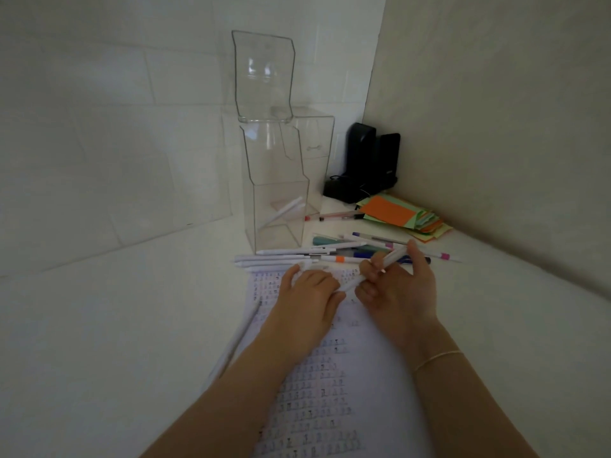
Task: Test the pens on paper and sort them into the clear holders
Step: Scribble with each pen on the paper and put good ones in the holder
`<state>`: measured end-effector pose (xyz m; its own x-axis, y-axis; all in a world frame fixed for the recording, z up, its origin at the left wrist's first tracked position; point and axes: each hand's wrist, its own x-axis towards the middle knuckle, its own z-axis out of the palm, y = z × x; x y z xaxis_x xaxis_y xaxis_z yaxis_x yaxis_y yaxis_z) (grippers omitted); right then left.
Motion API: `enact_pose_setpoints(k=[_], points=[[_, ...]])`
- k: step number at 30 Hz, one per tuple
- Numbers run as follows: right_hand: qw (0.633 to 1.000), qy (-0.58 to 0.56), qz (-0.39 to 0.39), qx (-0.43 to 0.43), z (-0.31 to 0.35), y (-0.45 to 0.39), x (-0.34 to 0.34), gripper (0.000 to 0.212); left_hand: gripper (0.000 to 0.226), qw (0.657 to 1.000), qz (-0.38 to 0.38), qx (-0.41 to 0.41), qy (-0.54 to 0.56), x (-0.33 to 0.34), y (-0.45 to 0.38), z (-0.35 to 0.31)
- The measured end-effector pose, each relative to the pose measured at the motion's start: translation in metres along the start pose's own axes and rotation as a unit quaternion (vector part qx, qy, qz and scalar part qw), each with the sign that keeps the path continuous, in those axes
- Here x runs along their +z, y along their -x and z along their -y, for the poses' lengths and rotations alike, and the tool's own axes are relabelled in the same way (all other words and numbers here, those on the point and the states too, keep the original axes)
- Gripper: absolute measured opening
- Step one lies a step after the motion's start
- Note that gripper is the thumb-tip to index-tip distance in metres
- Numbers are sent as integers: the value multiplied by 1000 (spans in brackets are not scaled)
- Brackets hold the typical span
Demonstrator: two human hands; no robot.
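Note:
A sheet of paper [357, 375] covered in rows of small pen marks lies on the white table. My right hand [400, 292] grips a white pen [391, 259] slanting up to the right. My left hand [307, 299] pinches that pen's lower end at about the paper's top edge. A pile of several pens [330, 254], white and coloured, lies just beyond the paper. A clear holder [277, 213] stands behind the pile with one white pen [284, 209] leaning inside. A second clear holder [314, 137] stands behind it.
A stack of orange and green paper notes [403, 216] lies at the right by the wall. A black device [367, 163] stands in the corner. Two pens [334, 216] lie beside the holder. Another white pen [241, 335] rests along the paper's left edge.

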<state>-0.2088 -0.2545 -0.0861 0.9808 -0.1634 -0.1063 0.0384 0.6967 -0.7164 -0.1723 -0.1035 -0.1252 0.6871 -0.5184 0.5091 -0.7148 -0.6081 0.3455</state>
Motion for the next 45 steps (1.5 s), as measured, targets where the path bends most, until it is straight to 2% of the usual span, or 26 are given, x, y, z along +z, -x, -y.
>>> enact_pose_setpoints(k=[2, 4, 6, 8, 9, 11, 13, 14, 16, 17, 18, 20, 22, 24, 25, 26, 28, 30, 31, 34, 36, 38, 42, 43, 45], points=[[996, 54, -57, -52, -5, -1, 9, 52, 53, 1000, -5, -18, 6, -1, -1, 0], [974, 160, -95, -132, -9, 0, 24, 42, 49, 999, -31, -37, 12, -2, -2, 0], [926, 299, -103, -208, -2, -1, 48, 31, 38, 993, -82, -80, 39, -6, -4, 0], [857, 396, -121, -307, 17, -11, 83, 14, 33, 980, -114, -143, 74, -9, -6, 1], [831, 414, -120, -351, 28, -19, 102, 15, 34, 978, -103, -165, 78, -11, -6, 2], [804, 421, -81, -411, 44, -38, 138, 30, 30, 982, -42, -175, 61, -11, -5, 3], [761, 500, -36, -412, 44, -60, 157, 29, 22, 988, 22, -152, 14, -12, -4, 1], [720, 567, -15, -399, 39, -70, 162, 23, 21, 990, 38, -137, -12, -12, -4, 0], [631, 683, 39, -366, 27, -85, 162, 13, 23, 991, 42, -125, -32, -12, -3, -1], [602, 715, 62, -349, 21, -91, 160, 11, 25, 991, 39, -120, -40, -12, -3, 0], [589, 732, 78, -334, 15, -96, 159, 9, 29, 992, 32, -113, -45, -11, -2, 0], [602, 733, 87, -306, 8, -104, 157, 8, 34, 993, 18, -105, -51, -10, -1, 0], [619, 731, 87, -273, 5, -110, 156, 11, 30, 993, 13, -106, -49, -8, -1, 1], [597, 750, 97, -268, 4, -111, 152, 19, 31, 993, -2, -105, -50, -8, -1, 0], [591, 746, 99, -291, 4, -108, 148, 21, 29, 993, -3, -107, -48, -9, -1, 0], [600, 722, 94, -331, 4, -105, 144, 18, 25, 993, 1, -110, -44, -8, -1, 0], [626, 646, 41, -435, 1, -93, 128, 11, 21, 993, 8, -114, -33, -7, 0, 0], [623, 614, -16, -485, -6, -81, 105, 9, 21, 993, 2, -110, -37, -7, 0, 0], [614, 634, -18, -469, -12, -76, 90, 12, 21, 994, -2, -106, -38, -7, 0, 1], [569, 742, 44, -351, -29, -69, 44, 10, 20, 994, -2, -104, -24, -6, -1, 2], [577, 759, 77, -293, -30, -67, 23, 4, 22, 995, -10, -97, -28, -5, -1, 3], [579, 772, 99, -244, -24, -67, 16, 12, 30, 995, -17, -92, -33, -4, -1, 3], [541, 814, 132, -164, -12, -66, 25, 24, 29, 994, 11, -109, -26, -7, -1, 2], [546, 812, 138, -151, -10, -65, 28, 24, 23, 993, 8, -118, -21, -8, -2, 2], [596, 779, 130, -143, -2, -62, 35, 23, 25, 991, -22, -130, 1, -10, -3, 2]])
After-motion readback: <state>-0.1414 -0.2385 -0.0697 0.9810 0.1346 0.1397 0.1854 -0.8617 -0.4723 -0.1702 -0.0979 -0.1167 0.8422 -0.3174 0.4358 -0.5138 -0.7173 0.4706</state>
